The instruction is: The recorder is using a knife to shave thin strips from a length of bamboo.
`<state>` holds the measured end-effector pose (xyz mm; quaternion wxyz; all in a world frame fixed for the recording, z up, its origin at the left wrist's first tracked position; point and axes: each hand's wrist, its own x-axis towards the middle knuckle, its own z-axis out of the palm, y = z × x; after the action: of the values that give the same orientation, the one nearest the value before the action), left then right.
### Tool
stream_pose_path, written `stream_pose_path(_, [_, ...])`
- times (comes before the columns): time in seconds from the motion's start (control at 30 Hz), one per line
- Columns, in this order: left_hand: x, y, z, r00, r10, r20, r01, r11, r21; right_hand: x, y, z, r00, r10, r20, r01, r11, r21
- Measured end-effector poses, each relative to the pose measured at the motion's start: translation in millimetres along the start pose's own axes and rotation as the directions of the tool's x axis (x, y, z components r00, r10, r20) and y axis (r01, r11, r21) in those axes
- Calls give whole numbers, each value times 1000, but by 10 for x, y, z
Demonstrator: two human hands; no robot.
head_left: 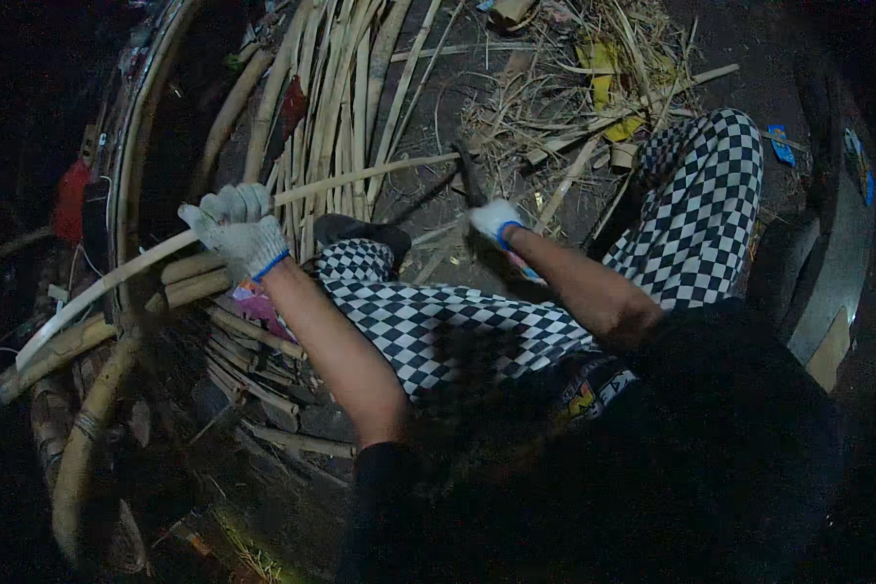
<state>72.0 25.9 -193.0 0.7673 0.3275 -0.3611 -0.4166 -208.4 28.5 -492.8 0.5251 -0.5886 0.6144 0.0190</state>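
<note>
My left hand (234,229), in a white knitted glove with a blue cuff, is closed around a long pale bamboo strip (370,172). The strip runs from the far left, through the fist, to the middle of the view. My right hand (494,219), gloved the same way, grips a dark-bladed knife (469,173). Its blade points away from me and meets or crosses the strip's right end; exact contact is too dim to tell. The knife's handle is mostly hidden in the glove. Both hands are above my checkered trousers (438,316).
Many split bamboo strips (336,107) lie in a bundle beyond my left hand. Shavings (511,112) and yellow scraps (602,73) litter the ground at the far right. Thick bamboo poles (92,419) stand on the left, beside a stack of sticks (253,375). A blue packet (781,144) lies right.
</note>
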Motion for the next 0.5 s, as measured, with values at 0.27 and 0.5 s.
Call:
stream_pose_path(0.27, [-21,-17,-107,983,56,-174,-44,996,71,-291,-402,-121,907,-421,8,421,905,-66])
stream_pose_path(0.5, [6,-21,-60,987,59,-152,-53,997,49,-82,19,-101,993,-112,49,119,976,-183])
